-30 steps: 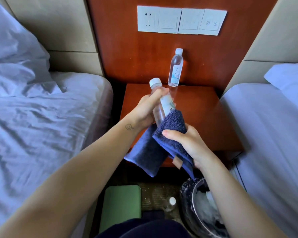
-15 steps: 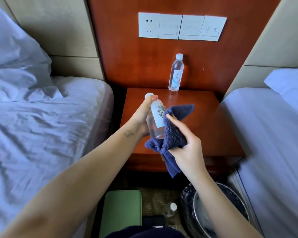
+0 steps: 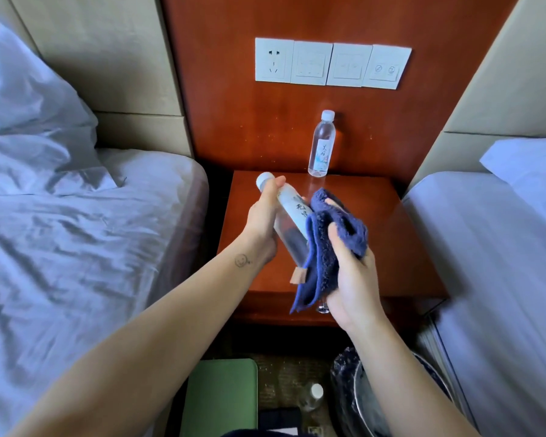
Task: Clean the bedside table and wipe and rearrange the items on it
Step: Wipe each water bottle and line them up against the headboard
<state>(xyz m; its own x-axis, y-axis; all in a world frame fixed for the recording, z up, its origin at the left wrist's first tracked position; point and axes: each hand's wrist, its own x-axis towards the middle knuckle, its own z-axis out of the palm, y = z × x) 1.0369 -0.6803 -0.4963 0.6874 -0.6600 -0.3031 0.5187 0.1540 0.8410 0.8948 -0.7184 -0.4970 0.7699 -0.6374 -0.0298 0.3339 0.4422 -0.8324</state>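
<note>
Left grip (image 3: 262,217) around tilted clear bottle (image 3: 293,209)

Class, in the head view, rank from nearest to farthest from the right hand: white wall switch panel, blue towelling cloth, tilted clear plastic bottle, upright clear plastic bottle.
1. Blue towelling cloth, in the right hand.
2. Tilted clear plastic bottle, touching the cloth.
3. Upright clear plastic bottle, back of wooden table.
4. White wall switch panel, above it.

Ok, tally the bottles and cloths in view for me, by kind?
Bottles: 3: held bottle in left hand, standing bottle on bedside table, floor bottle.
Cloths: 1: blue cloth in right hand.
Total: 4.
</note>
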